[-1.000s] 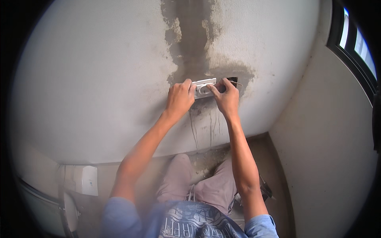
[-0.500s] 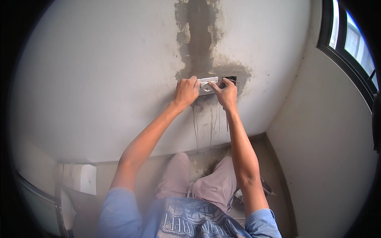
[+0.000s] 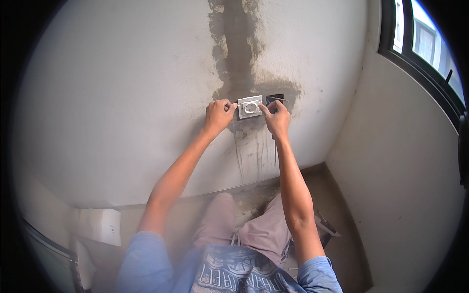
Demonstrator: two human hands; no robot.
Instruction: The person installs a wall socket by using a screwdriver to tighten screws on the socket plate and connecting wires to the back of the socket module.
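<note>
A white wall socket (image 3: 250, 107) with a round outlet in a square metal-edged frame sits at a wall opening in grey, patched plaster. My left hand (image 3: 220, 117) is at its left edge, fingers curled and thumb tip close to or touching the frame. Whether anything is in those fingers is hidden. My right hand (image 3: 277, 120) is at the right edge, thumb against the frame and fingers bent. A slim dark rod (image 3: 275, 155) points down from under this palm, its upper end hidden. Behind the right fingers is a dark square wall box (image 3: 276, 99) with a thin wire sticking out.
A white box-shaped thing (image 3: 101, 226) stands on the floor at the left. By my right elbow a trowel-like tool (image 3: 326, 224) lies on the floor. A dark-framed window (image 3: 415, 63) is in the right-hand wall. My bent legs are below the socket.
The socket's face is now more exposed. My left hand has shifted left and off its front, while my right thumb has moved from the face to the right edge. The view has shifted slightly.
</note>
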